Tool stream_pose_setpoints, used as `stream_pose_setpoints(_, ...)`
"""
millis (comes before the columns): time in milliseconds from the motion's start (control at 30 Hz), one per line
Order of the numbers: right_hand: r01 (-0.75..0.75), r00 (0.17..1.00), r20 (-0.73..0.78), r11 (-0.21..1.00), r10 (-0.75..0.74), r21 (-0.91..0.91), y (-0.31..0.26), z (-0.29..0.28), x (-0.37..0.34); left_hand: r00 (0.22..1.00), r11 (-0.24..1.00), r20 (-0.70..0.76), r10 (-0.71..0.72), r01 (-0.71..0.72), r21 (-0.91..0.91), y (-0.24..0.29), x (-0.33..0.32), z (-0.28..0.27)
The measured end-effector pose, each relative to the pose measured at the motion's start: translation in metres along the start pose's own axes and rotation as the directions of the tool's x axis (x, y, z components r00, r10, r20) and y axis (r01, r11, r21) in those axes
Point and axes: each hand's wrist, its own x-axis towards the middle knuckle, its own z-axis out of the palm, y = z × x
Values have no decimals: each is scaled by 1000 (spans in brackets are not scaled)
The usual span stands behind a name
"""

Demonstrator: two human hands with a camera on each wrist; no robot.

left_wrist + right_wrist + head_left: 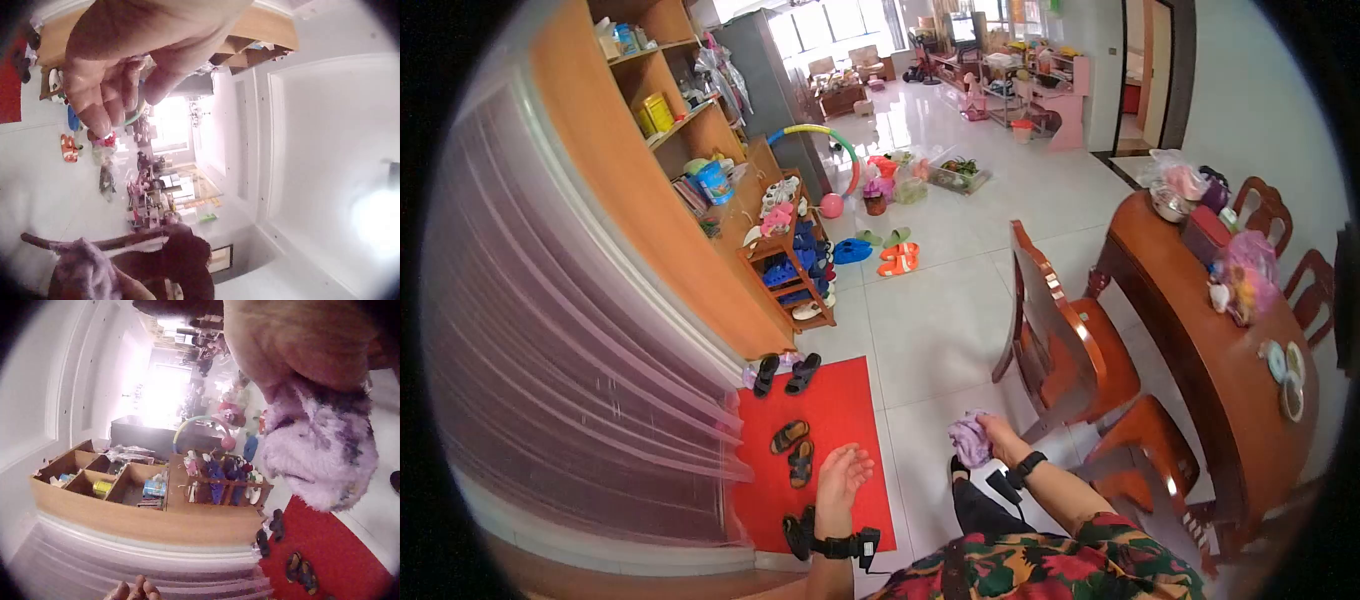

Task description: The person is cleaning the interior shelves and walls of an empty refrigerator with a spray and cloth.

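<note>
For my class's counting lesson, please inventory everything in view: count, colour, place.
Cloth: one, pale purple, in right hand
Mat: one, red, floor
Sandals: several, dark, on or by mat
Orange slippers: two, floor
Rack: one, brown, beside cabinet, holding shoes
Cabinet: one, orange-brown, left
Curtain: one, pinkish, left
Hoop: one, multicoloured, behind rack
Ball: one, pink, near rack
Table: one, brown, right
Chairs: at least four, brown, around table
Bags: several, pink or clear, on table
Far-room items: too small to count
Wrist straps: two, black, on wrists
Left hand: one, open, over mat
Right hand: one, gripping cloth
</note>
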Motion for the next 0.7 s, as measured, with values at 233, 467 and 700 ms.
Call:
stream_pose_setpoints(233, 52, 993, -105, 998, -57, -47, -102, 61, 203, 935, 989, -346, -77, 28, -144, 51, 159, -30)
stream_pose_setpoints(467, 94, 984, -131, 981, -117, -168, -201, 117, 349, 879, 949, -465, -108, -48, -312, 111, 270, -22)
stream_pose_setpoints(700, 115, 991, -78, 992, -110, 55, -310, 63, 461, 923, 978, -383, -36, -47, -205, 169, 482, 18)
